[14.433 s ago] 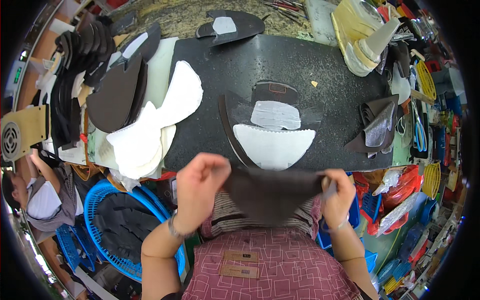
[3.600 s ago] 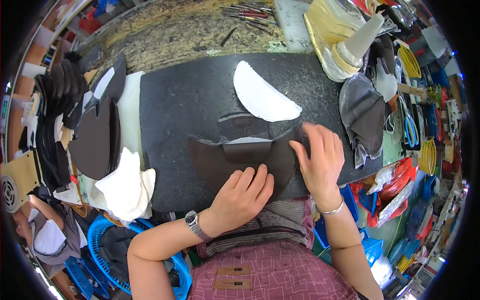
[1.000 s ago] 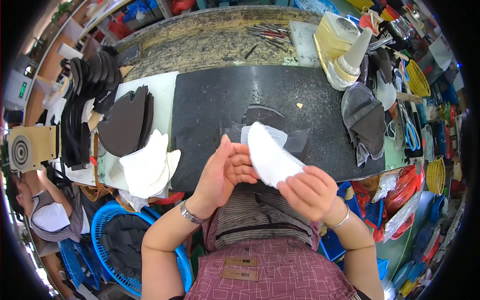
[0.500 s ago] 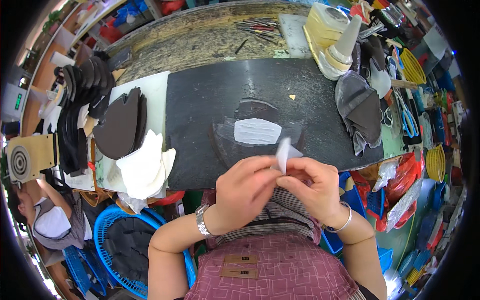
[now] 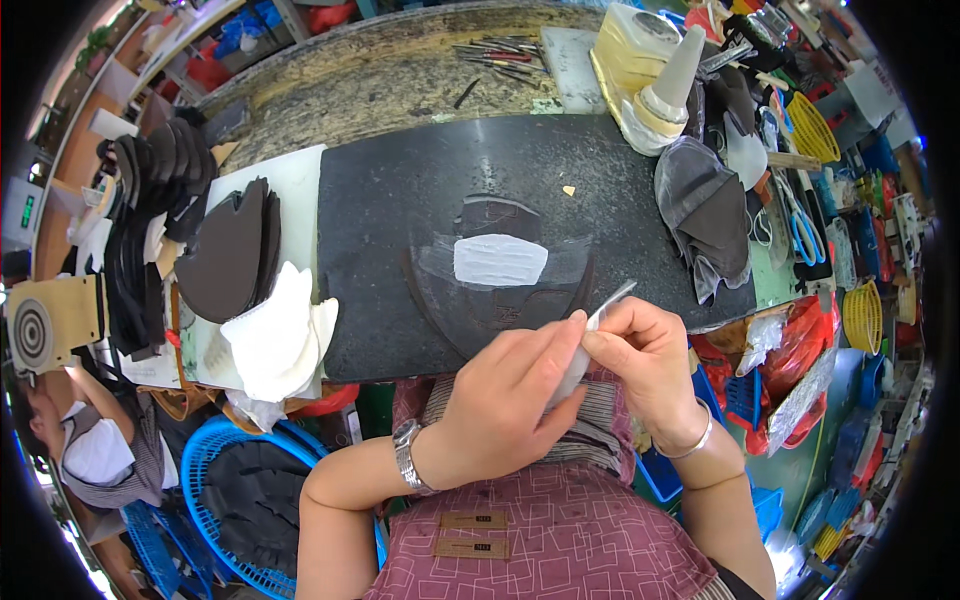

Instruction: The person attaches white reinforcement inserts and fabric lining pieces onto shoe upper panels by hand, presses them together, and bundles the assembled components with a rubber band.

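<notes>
Above the near edge of a black work board (image 5: 390, 190), my two hands meet at a thin whitish piece of sheet (image 5: 572, 382). My left hand (image 5: 505, 400) is closed, its fingertips pressed on that piece. My right hand (image 5: 640, 365) pinches the piece's upper part between thumb and index finger; a narrow translucent strip sticks out above the pinch. Beyond my hands, a dark curved cut piece (image 5: 440, 305) lies flat on the board. On it sits a white, ridged rectangular patch (image 5: 500, 261), with a grey translucent band across to either side.
Stacked dark cut pieces (image 5: 225, 255) and white cut pieces (image 5: 275, 335) lie at left. A glue container with a cone nozzle (image 5: 665, 95), dark folded pieces (image 5: 705, 215) and blue-handled scissors (image 5: 803, 232) stand right. Pens (image 5: 510, 58) lie behind; a blue basket (image 5: 200, 490) is lower left.
The whitish piece has tilted over to the right and now runs under my left fingers. My hands have shifted slightly rightward and uncovered more of the dark piece. The whole view has drifted a little.
</notes>
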The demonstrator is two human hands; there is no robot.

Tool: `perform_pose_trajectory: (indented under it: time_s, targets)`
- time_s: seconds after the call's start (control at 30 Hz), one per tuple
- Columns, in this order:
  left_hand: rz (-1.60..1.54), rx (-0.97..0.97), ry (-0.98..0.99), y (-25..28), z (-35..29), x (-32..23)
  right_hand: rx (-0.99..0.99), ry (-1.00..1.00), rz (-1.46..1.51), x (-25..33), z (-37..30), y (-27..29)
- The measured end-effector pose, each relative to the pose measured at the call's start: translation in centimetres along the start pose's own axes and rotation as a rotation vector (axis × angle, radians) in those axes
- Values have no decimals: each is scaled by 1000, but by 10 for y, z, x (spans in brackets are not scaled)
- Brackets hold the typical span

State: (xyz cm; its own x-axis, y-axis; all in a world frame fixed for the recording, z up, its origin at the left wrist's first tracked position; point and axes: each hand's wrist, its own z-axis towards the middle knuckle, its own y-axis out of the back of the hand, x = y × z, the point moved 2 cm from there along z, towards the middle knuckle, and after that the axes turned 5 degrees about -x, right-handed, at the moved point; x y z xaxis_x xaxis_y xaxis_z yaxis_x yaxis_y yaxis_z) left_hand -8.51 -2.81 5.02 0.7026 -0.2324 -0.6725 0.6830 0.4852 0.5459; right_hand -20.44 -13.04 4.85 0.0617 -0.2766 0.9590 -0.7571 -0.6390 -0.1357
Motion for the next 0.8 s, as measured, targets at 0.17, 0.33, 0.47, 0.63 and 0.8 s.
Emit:
perform_pose_trajectory:
  time_s: [0.17,0.33,0.47,0.63,0.8]
  targets:
    - [-707,35,406,-5,4,3,-53,225,-41,-4,-7,-4]
    - [-659,135,655,-9,3,16,-128,273,72,-17,-6,-1]
    - [-583,-171,721,15,5,38,-88,758,-1114,-21,-23,33]
    - [-212,-323,546,54,17,42,297,196,-1893,-92,-72,121]
    - [347,-293,-430,12,6,20,68,324,-768,-34,-48,43]
